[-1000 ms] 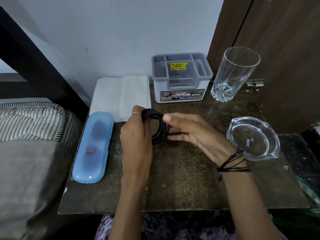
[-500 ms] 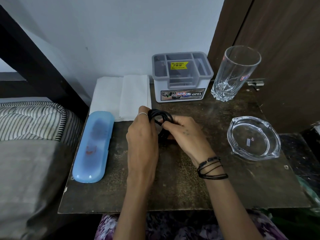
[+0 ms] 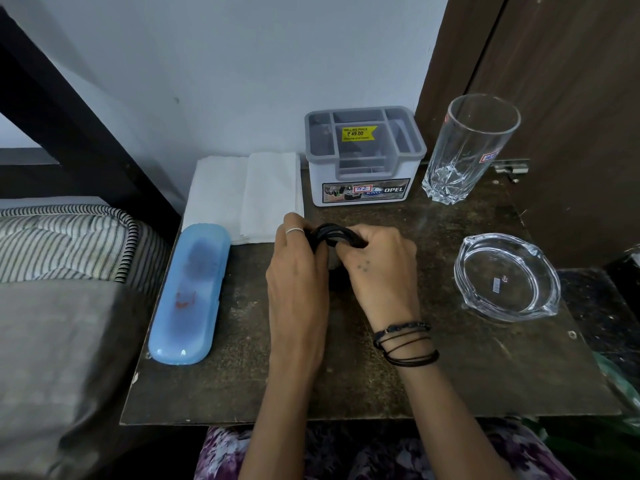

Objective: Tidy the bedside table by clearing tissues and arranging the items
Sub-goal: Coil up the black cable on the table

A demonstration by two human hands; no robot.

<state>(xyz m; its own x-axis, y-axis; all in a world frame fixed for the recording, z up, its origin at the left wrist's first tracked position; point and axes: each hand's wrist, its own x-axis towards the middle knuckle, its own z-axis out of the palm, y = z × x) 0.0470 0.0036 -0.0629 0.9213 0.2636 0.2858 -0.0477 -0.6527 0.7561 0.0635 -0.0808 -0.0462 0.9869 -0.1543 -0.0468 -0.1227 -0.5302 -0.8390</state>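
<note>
Over the middle of the dark bedside table (image 3: 485,375), my left hand (image 3: 298,278) and my right hand (image 3: 381,268) both grip a coiled black cable (image 3: 337,232). Only the top arc of the coil shows between my fingers; the remainder is hidden behind them. Folded white tissues (image 3: 242,195) lie flat at the back left. A blue oblong case (image 3: 190,292) lies along the left edge. A grey-and-white organiser box (image 3: 363,157) stands at the back against the wall.
A tall drinking glass (image 3: 467,147) stands at the back right beside a brown door. A glass ashtray (image 3: 505,275) sits on the right side. A striped mattress and grey pillow (image 3: 62,271) adjoin the table's left edge.
Both hands have shifted slightly rightward and closed in around the coil. My right hand has moved in closer to the left, and less of the coil shows than before.
</note>
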